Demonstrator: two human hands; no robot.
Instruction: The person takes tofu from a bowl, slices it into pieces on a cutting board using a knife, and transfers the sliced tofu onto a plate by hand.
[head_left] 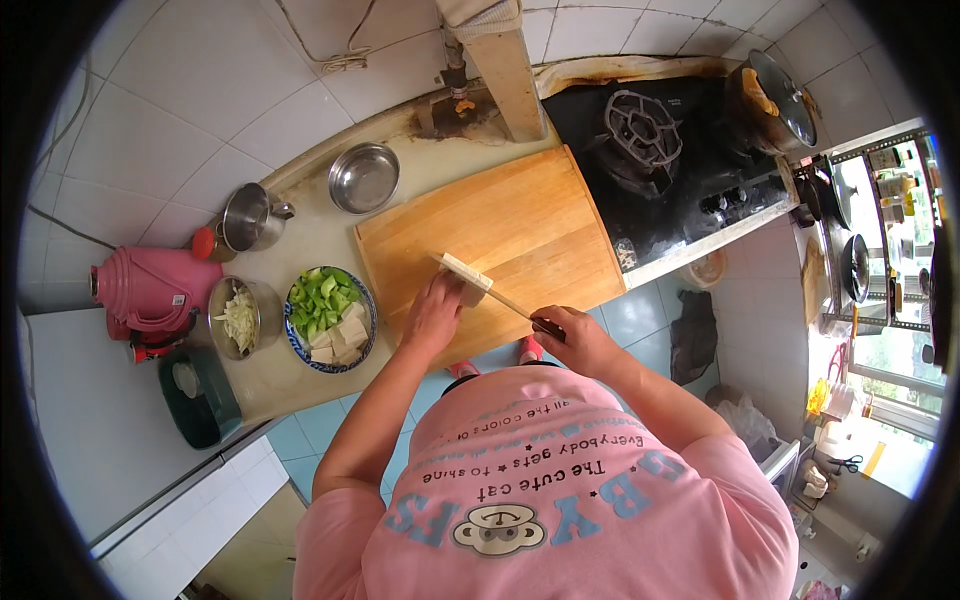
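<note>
My right hand [572, 342] grips the dark handle of a kitchen knife [546, 328], whose blade points up and left across the cutting board. A white block that looks like tofu [466, 271] sits at the blade's far end. Against that block my left hand [434, 308] is closed, its fingertips partly hidden. Both are over the lower part of a wooden cutting board [500, 215]. To the left, a blue-patterned plate [372, 345] holds cut green peppers [322, 300] and white tofu pieces [343, 338].
A metal bowl [364, 178] stands behind the plate. Further left are a bowl of pale shredded vegetable [240, 320], a metal cup [250, 220], a pink thermos [160, 285] and a green container [200, 405]. A black gas stove [690, 200] with a lidded pot [770, 100] adjoins the board.
</note>
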